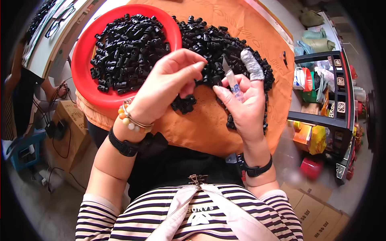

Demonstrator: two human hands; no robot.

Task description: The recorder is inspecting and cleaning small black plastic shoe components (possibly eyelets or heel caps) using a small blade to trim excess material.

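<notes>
My right hand [245,98] grips a small knife [230,78], its pointed metal blade up and its handle wrapped in something clear with blue marks. A grey cloth finger cover [252,65] sits on one raised finger of that hand. To the left, my left hand [175,74] is closed in a pinch, and whatever is between its fingertips cannot be made out. Behind both hands spreads a heap of small black plastic parts [217,40]. More such parts [128,52] fill a round red basin [82,76] at the left.
An orange cloth [201,130] covers the table. On the right stands a black-framed shelf [317,122] with bags and packages. Cardboard boxes [317,213] lie low at the right. Another person's hand [56,90] shows at the far left, by a carton [70,136] with cables.
</notes>
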